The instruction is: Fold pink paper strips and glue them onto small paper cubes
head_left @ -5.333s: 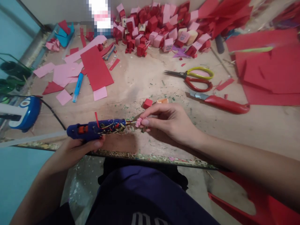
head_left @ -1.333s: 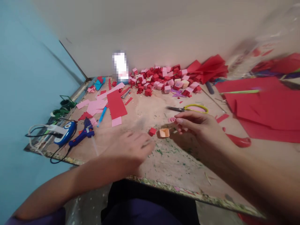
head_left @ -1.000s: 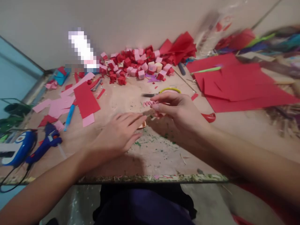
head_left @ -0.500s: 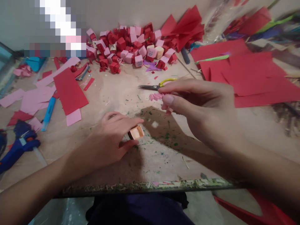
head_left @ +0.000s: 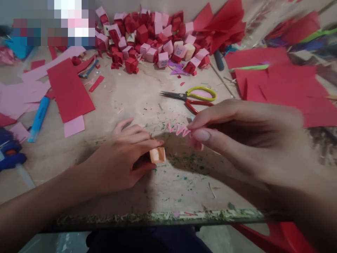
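Between the thumb and index finger of my left hand point(head_left: 129, 154) is a small open paper box point(head_left: 158, 155), its pale inside turned to the right, low over the table. My right hand point(head_left: 237, 137) pinches a thin pink paper strip point(head_left: 179, 129) folded in a zigzag; its free end points left, above and right of the box. Just beyond the right fingertips lie scissors point(head_left: 181, 95) with one yellow and one red handle loop, blades pointing left.
A heap of red and pink paper boxes point(head_left: 151, 54) lies at the back. Red sheets point(head_left: 279, 95) cover the right side. On the left are a red rectangle point(head_left: 70, 91), a blue marker point(head_left: 39, 117) and a blue glue gun point(head_left: 10, 151). Green scraps dot the front.
The zigzag strip has stretched out, and my right hand has come lower and to the right, uncovering the scissors' handles. My left hand still holds the box. The whole view has shifted a little.
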Demonstrator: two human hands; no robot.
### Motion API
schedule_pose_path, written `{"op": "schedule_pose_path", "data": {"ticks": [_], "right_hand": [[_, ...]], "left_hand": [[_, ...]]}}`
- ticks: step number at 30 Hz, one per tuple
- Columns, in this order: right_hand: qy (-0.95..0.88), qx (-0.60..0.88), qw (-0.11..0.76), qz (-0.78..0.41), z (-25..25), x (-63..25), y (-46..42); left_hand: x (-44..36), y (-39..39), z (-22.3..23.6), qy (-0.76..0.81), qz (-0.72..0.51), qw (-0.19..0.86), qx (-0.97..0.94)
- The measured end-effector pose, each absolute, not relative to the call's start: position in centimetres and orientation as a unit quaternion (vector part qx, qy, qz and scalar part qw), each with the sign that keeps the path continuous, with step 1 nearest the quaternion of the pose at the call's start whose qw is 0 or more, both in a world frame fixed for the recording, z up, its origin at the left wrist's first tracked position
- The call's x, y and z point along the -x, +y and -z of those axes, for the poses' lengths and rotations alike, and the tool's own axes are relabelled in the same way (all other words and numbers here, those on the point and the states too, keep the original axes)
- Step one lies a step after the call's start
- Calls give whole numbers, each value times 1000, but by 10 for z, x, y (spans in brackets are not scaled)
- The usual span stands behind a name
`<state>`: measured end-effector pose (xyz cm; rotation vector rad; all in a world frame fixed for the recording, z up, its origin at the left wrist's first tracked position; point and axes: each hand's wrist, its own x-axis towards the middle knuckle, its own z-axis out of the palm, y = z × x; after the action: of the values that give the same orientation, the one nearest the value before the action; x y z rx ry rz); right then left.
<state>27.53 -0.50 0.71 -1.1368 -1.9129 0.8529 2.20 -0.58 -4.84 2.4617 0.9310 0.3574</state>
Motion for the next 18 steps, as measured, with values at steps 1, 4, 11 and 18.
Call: {"op": "schedule_pose_path", "data": {"ticks": [1, 4, 11, 18], "right_hand": [[-776, 417, 346, -322, -10, -278, -5], [-839, 346, 264, -325, -18, -282, -5], [-847, 354, 196, -345, -24, -275, -17], [-875, 342, 175, -294, -19, -272, -18]], "left_hand": [[-23, -6, 48, 339, -136, 245, -898], [-25, -8, 47, 336, -143, 265, -893], [-29, -8, 51, 341, -154, 277, -885], [-30, -10, 57, 333, -158, 254, -894]]}}
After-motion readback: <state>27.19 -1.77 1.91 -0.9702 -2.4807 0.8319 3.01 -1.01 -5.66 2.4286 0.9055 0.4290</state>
